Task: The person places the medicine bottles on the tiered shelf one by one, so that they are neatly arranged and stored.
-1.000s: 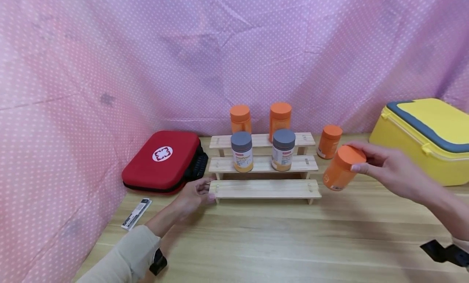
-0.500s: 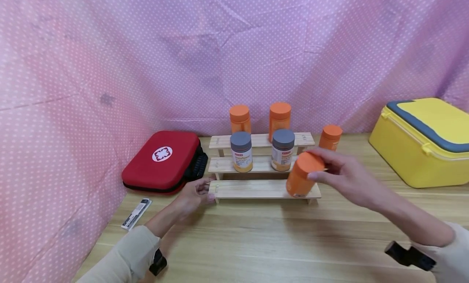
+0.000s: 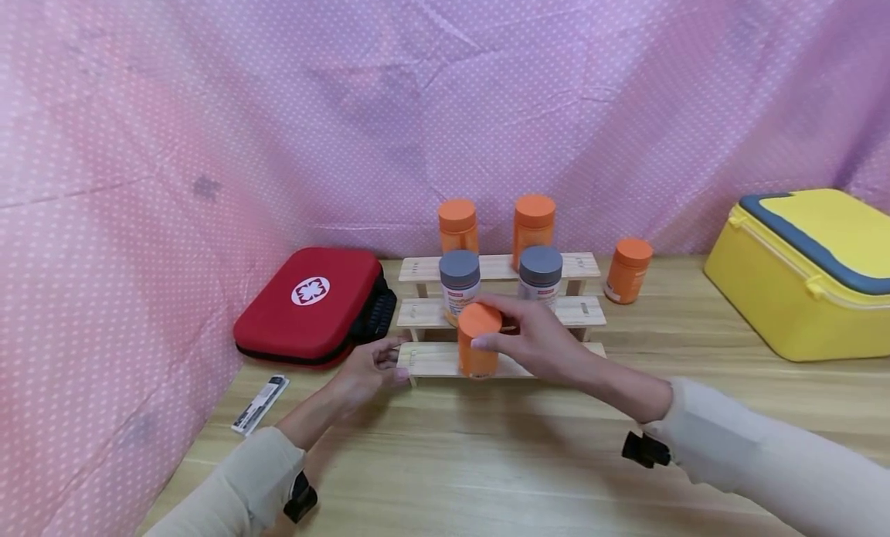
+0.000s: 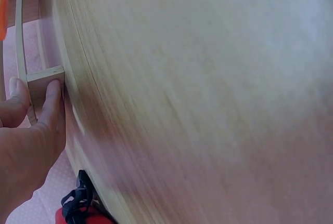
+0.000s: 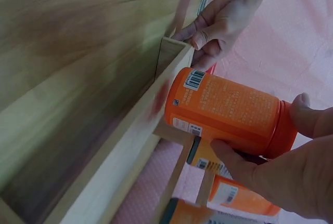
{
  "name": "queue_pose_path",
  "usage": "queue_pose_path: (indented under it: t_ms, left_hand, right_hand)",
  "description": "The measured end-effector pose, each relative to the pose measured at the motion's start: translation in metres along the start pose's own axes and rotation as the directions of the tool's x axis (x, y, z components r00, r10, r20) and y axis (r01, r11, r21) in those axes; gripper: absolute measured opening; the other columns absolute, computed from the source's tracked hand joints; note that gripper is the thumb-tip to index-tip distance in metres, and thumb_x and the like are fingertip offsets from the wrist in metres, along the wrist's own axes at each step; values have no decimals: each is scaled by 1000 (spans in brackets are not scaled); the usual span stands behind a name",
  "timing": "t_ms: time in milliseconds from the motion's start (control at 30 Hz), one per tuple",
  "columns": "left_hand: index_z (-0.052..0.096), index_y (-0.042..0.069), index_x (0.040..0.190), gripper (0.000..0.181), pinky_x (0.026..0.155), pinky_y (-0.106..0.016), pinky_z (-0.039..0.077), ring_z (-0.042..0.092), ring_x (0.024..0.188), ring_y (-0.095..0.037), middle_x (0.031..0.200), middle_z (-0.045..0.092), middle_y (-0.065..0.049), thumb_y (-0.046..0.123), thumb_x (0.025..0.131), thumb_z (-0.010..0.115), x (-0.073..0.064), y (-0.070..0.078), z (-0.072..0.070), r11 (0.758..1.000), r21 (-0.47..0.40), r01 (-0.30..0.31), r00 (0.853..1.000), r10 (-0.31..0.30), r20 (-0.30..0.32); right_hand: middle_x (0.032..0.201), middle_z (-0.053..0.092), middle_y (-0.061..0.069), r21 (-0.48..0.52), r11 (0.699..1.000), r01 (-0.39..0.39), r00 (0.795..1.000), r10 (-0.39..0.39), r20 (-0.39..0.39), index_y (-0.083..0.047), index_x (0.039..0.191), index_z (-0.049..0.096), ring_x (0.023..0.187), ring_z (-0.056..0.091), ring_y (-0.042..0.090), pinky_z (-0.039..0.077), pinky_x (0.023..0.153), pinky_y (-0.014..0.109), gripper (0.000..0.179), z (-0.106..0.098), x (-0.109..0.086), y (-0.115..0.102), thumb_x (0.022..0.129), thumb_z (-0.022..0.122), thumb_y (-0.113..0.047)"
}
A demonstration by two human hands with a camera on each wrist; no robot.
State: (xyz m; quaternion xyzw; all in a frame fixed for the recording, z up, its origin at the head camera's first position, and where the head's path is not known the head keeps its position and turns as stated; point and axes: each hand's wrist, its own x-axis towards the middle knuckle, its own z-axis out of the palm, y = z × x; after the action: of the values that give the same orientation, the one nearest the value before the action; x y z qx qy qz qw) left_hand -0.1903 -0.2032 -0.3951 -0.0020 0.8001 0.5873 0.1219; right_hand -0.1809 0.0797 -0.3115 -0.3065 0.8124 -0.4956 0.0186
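A three-step wooden rack [image 3: 424, 359] stands on the table. My left hand [image 3: 365, 373] holds the left end of its lowest step; the left wrist view shows the thumb on the board and a finger against the leg [image 4: 46, 86]. My right hand [image 3: 538, 338] grips an orange pill bottle [image 3: 477, 340] near its lid, with the base at the left half of the lowest step. Two grey-lidded bottles [image 3: 460, 278] [image 3: 540, 268] occupy the middle step, the right one partly hidden by my right hand. Two orange bottles [image 3: 457, 222] [image 3: 534, 224] are on the top step.
Right of the rack, another orange bottle [image 3: 628, 271] stands on the table. A yellow box [image 3: 786, 290] with a grey-edged lid is farther right. To the left lie a red first-aid case [image 3: 309, 309] and a small white packet [image 3: 259, 404]. A pink dotted cloth [image 3: 417, 112] hangs behind.
My right hand has carried the orange pill bottle leftward from beside the rack to over the lowest step, and the bottle is now more upright. My left hand has stayed at the rack's end.
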Motion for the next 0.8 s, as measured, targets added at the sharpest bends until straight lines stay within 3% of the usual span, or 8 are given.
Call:
queue_pose_path:
  t_ms: [300,533,800]
  left_hand:
    - [49,-2,136,54,84,-30,54,60,103,-24,117,60,-17,-9,85,65,0,0,0,999,52,-10,1000,11,-3]
    - [45,-6,138,57,80,-25,54,61,100,-22,117,59,-22,-9,85,65,-1,2,-2,999,18,-51,998,50,34]
    - [45,-4,139,58,81,-26,55,62,100,-23,117,59,-21,-9,85,65,0,0,-2,999,26,-32,999,31,27]
  right_hand:
    - [125,61,8,-35,993,-112,994,112,-14,-11,139,53,98,59,18,53,83,34,60,15,9,2,84,75,-22]
    - [127,61,8,-62,995,-74,994,69,-80,-10,138,53,96,61,17,54,81,31,63,18,7,2,81,78,-22]
    - [134,57,5,-60,998,-23,995,17,-93,-13,142,49,108,62,19,53,89,34,69,18,-2,2,80,79,-18]
